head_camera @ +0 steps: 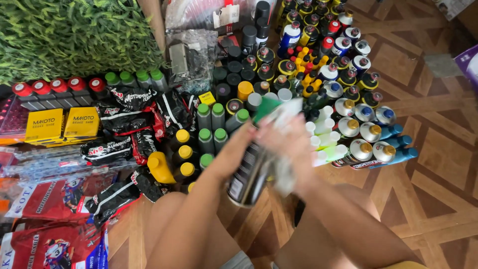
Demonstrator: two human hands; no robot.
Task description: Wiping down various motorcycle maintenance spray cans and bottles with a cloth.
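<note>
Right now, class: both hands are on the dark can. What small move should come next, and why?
Probably keep the left hand gripping the dark can while the right hand draws the white cloth further along it: the cloth lies against the can's side, blurred mid-wipe.

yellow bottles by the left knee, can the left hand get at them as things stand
Probably not right away: the left hand is wrapped around a dark spray can. The yellow bottles lie close beside the left forearm with nothing over them, so the way looks free once that hand is emptied.
</note>
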